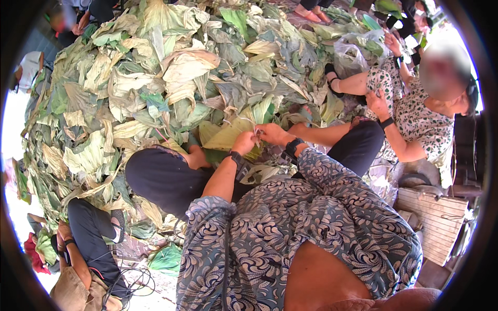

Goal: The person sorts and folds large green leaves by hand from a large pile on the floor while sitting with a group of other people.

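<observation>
My left hand (244,143) and my right hand (276,134) meet just above my lap, with their fingers closed in pinches. Between the fingertips runs a thin pale string (254,129), of which only a small part shows. A broad yellow-green dried leaf (226,134) lies under and just left of my hands, partly folded. Whether the string goes round this leaf is hidden by my fingers. Dark bands circle both my wrists. My legs are bent, one knee out to each side, with bare feet close to the leaf.
A big heap of dried leaves (181,72) rises in front of me. A person in a leaf-print outfit (423,122) sits at the right, beside a clear plastic bag (348,57). Another person's dark trouser leg (93,243) and black cables (132,285) are at lower left. A slatted board (433,223) stands at right.
</observation>
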`<action>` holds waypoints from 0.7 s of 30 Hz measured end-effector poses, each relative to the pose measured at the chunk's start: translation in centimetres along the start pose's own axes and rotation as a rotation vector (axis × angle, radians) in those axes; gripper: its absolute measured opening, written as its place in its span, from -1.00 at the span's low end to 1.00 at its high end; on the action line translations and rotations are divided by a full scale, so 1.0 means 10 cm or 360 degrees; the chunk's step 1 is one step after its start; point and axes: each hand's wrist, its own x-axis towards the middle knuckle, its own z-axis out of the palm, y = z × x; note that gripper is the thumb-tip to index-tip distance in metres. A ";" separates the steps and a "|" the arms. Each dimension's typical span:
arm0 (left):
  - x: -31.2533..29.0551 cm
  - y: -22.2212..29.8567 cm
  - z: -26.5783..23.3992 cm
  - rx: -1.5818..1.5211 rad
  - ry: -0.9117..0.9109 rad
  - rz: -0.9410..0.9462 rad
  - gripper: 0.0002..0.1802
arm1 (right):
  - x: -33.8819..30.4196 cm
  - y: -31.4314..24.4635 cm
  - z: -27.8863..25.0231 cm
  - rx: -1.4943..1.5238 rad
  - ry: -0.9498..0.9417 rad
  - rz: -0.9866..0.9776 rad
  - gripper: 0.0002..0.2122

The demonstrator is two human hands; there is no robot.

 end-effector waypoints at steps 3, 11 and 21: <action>-0.01 -0.02 -0.01 0.0031 -0.0050 -0.0063 -0.84 | -0.06 -0.02 0.07 0.0032 0.0110 0.0045 -0.83; 0.06 -0.12 -0.05 -0.0106 0.0032 0.0100 -0.82 | -0.20 0.08 0.11 0.0336 0.0023 0.0214 -0.80; 0.05 -0.17 -0.05 -0.0098 0.0114 0.0060 -0.81 | -0.21 -0.13 0.07 0.0110 -0.0060 0.0348 -0.81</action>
